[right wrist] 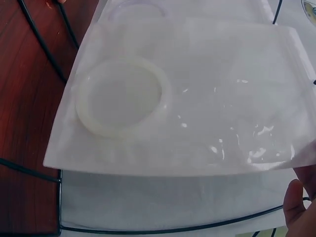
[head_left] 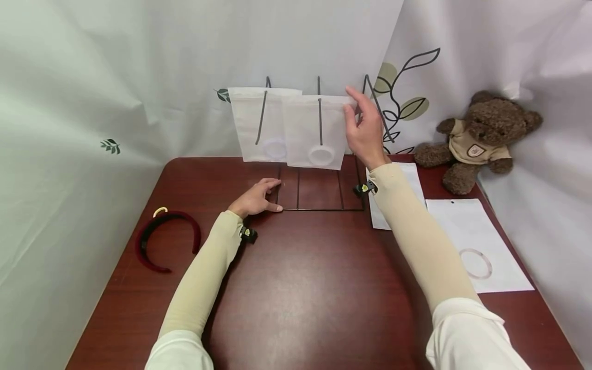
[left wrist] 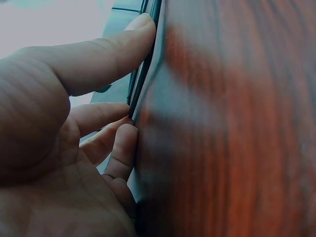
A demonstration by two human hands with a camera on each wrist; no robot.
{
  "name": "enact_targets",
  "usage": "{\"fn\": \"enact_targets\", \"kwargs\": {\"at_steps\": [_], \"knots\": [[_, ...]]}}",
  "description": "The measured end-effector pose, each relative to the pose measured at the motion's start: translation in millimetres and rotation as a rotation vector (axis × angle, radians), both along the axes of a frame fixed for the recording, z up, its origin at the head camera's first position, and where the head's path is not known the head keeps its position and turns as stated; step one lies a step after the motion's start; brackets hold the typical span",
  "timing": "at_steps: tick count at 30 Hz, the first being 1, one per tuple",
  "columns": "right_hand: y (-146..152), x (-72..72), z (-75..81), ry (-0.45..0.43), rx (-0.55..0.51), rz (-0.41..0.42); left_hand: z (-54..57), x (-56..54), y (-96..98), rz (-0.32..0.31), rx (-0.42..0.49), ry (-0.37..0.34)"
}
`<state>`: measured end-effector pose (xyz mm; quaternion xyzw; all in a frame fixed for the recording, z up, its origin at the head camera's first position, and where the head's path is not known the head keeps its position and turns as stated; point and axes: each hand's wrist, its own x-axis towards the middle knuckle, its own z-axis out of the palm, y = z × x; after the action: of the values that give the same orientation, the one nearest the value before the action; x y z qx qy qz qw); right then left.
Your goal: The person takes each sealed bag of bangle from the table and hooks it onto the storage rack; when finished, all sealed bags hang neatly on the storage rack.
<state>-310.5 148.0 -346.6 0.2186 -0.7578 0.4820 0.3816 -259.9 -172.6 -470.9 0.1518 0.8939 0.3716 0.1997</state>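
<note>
Two translucent white zip bags hang on a black wire rack's (head_left: 322,209) hooks, each holding a ring-shaped bangle. The front bag (head_left: 302,128) shows a whitish bangle (right wrist: 123,98); the left bag (head_left: 254,123) has a pale lilac one (head_left: 275,149) and is partly covered by the front bag. My right hand (head_left: 367,132) is at the front bag's upper right corner, thumb and index finger apart. At the rack's front left corner, my left hand (head_left: 257,198) holds the base wire between thumb and fingers; the left wrist view shows the fingertips against the black wire (left wrist: 143,74).
A dark red headband (head_left: 168,218) lies at left beside a gold-coloured curved piece (head_left: 160,210). At right, a flat bag (head_left: 481,246) with a pinkish bangle (head_left: 476,263) lies near another white bag (head_left: 411,177). A brown teddy bear (head_left: 481,133) sits at the back right corner.
</note>
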Motion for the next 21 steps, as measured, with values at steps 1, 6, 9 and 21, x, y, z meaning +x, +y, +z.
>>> {"fn": "enact_targets", "kwargs": {"at_steps": [1,6,9,21], "knots": [[0.9,0.1,-0.1,-0.001,-0.003,0.002,0.3,-0.2,0.2,0.0,-0.001,0.0],[6.9,3.2,-3.6,-0.028,-0.001,-0.002,0.6,-1.5,0.8,-0.007,-0.005,-0.005],[11.6,8.4,-8.9,-0.057,0.039,-0.03,0.1,-2.5,0.9,-0.011,-0.006,-0.007],[47.2,28.1,-45.2,-0.05,0.206,-0.081,1.1,-0.7,-0.3,-0.016,-0.017,0.003]]}}
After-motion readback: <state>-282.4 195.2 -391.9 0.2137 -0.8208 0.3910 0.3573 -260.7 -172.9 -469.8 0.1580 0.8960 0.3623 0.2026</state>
